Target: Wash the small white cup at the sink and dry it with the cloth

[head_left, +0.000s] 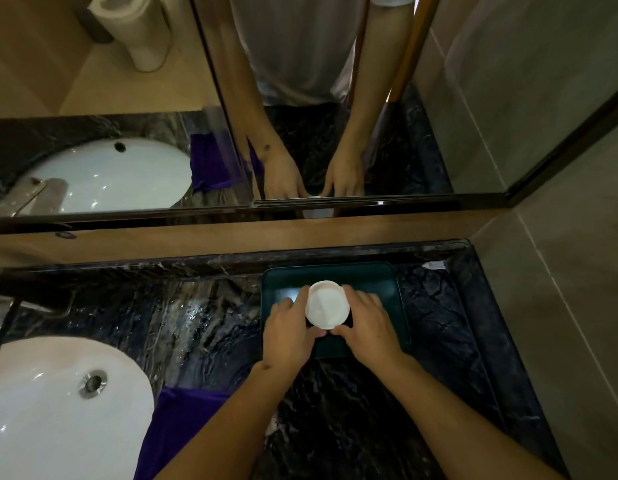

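The small white cup (327,304) is over the dark green tray (376,278) at the back of the counter, its open mouth facing up. My left hand (288,329) holds its left side with fingers curled round it. My right hand (368,323) holds its right side the same way. Whether the cup rests on the tray or hangs just above it I cannot tell. The white sink (58,407) lies at the lower left, and a purple cloth (183,431) lies on the counter beside it, partly under my left forearm.
The dark marble counter (183,327) runs between sink and tray and looks wet. A mirror (300,116) stands along the back and reflects both hands. A tiled wall (560,306) closes the right side. Part of a metal tap (3,299) shows at the left edge.
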